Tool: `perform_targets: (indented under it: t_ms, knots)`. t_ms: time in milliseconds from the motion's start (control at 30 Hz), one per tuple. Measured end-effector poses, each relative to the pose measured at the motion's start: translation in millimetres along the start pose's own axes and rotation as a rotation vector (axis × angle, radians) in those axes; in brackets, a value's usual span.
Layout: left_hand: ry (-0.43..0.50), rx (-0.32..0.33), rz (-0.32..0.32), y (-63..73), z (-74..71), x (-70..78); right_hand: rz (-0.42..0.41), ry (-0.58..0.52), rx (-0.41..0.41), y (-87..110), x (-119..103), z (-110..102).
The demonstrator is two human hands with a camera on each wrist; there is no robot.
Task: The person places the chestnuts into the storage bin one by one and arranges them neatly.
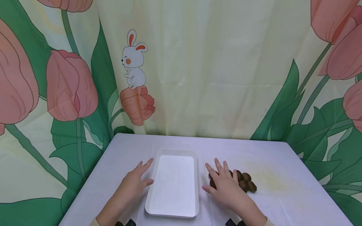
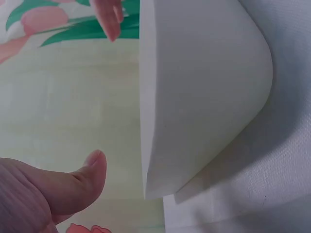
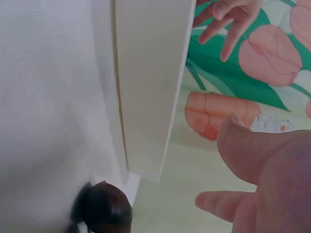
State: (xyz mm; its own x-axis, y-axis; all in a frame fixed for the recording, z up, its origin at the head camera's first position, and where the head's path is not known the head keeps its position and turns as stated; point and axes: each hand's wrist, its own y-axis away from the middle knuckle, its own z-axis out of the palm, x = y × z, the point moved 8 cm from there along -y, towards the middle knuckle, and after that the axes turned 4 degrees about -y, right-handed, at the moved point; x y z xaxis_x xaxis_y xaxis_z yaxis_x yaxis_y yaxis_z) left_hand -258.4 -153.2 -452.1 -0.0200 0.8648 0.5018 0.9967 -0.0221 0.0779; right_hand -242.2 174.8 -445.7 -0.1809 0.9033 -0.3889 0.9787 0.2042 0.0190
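Sleeves (image 1: 94,222): pale cuffs at both forearms, at the bottom edge of the head view.
Black parts (image 1: 130,223): small, beside each forearm at the same edge; mostly out of view.
Left hand (image 1: 135,183): released, fingers extended, just beside the left long side of the tray (image 1: 173,185); the left wrist view shows a gap between thumb and tray.
Right hand (image 1: 226,186): released, fingers spread, over the chestnuts (image 1: 243,186) in the head view and partly hiding them; whether it touches them cannot be told.
Tray: white, shallow, rectangular with rounded corners; flat on the desk (image 1: 271,207) between the two hands, its long sides running away from the person.
Chestnuts: brown, glossy, clustered on the desk right of the tray and apart from it; full count hidden.
Desk: covered by a white cloth (image 1: 288,213), with a faint yellowish patch (image 1: 272,179) right of the chestnuts.
Curtain (image 1: 215,69): cream, hanging behind the desk; printed with pink tulips (image 1: 72,86) and green leaves (image 1: 103,59) at both sides, and a white rabbit (image 1: 135,75) seated on a carrot (image 1: 134,105) left of centre.
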Motion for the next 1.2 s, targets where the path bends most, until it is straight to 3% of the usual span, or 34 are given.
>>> perform_targets:
  t_ms: [200,367,767,1200]
  knots:
    - [0.093,0.006,-0.055,-3.1,1.4,-5.9,-0.015,-0.085,-0.009,0.4,9.1,-6.9]
    - [0.228,0.000,-0.106,-6.5,2.9,-15.1,-0.034,-0.131,0.011,-2.3,20.0,-14.3]
    - [0.409,-0.005,-0.123,-11.9,7.6,-27.8,-0.028,-0.222,0.064,-5.8,45.9,-33.3]
    - [0.504,-0.023,-0.172,-13.6,15.6,-33.5,0.119,-0.363,0.144,-12.4,85.9,-52.7]
